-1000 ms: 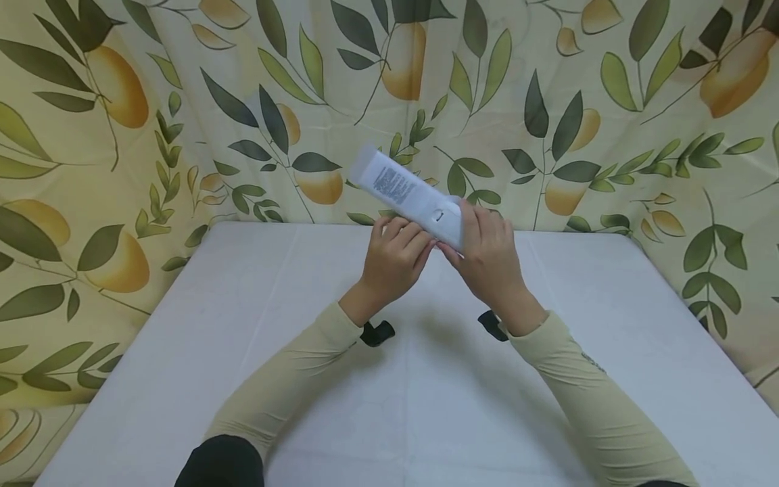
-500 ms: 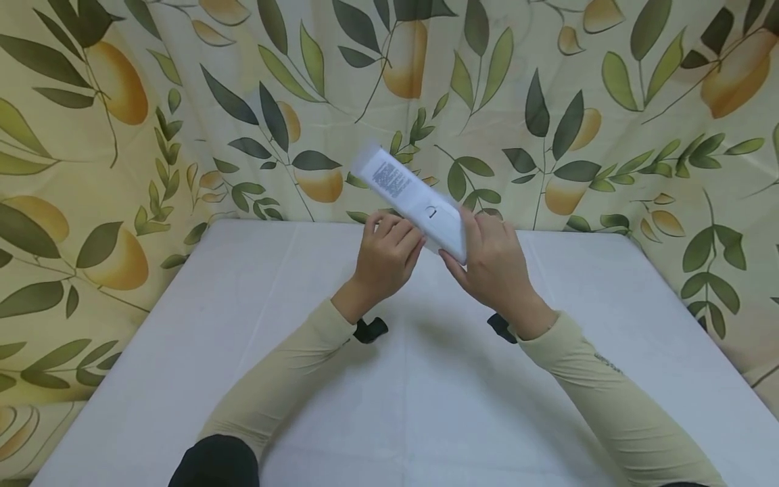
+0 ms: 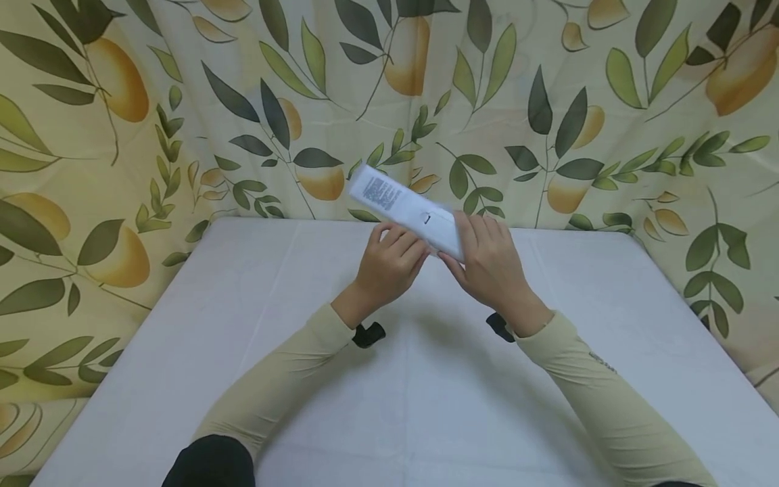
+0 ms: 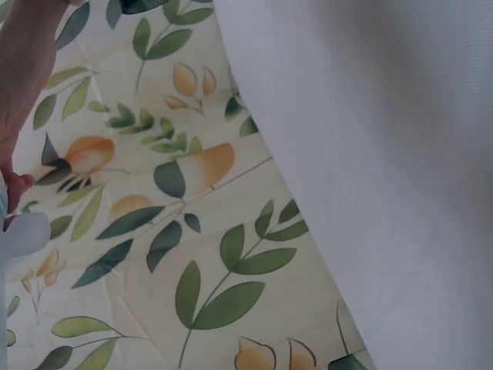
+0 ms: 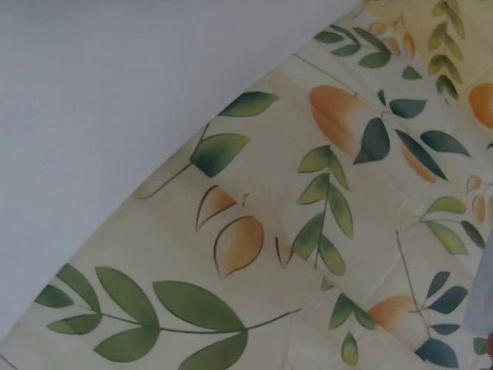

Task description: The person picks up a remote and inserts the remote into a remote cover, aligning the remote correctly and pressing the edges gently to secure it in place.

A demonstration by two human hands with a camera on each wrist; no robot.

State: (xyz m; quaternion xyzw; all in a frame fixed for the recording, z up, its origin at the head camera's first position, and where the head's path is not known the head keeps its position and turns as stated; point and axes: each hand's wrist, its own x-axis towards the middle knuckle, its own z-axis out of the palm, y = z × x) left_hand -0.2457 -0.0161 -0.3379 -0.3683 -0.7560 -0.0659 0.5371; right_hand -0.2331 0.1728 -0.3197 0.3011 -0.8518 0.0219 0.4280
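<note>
A white oblong pack (image 3: 414,208) with a block of dark print and a small curved mark is held up over the far part of the table, slanting up to the left. My right hand (image 3: 489,264) grips its right end, thumb below and fingers over the top. My left hand (image 3: 389,264) has curled fingers pinching at the pack's lower edge, close to the right thumb; its fingertips are partly hidden. In the left wrist view, a pale rounded piece (image 4: 25,235) shows beside the fingers at the left edge. The right wrist view catches only a sliver of the pack (image 5: 481,289).
The table (image 3: 402,406) is covered in white cloth. Behind it hangs a curtain (image 3: 243,122) with leaves and yellow fruit. Black wrist mounts (image 3: 368,335) show under both wrists, and a dark rounded shape (image 3: 209,463) is at the lower left.
The hands first drew slightly apart, then the left came a little to the right. The pack's raised left end has dipped, so the pack slants less steeply. Both hands stay on it.
</note>
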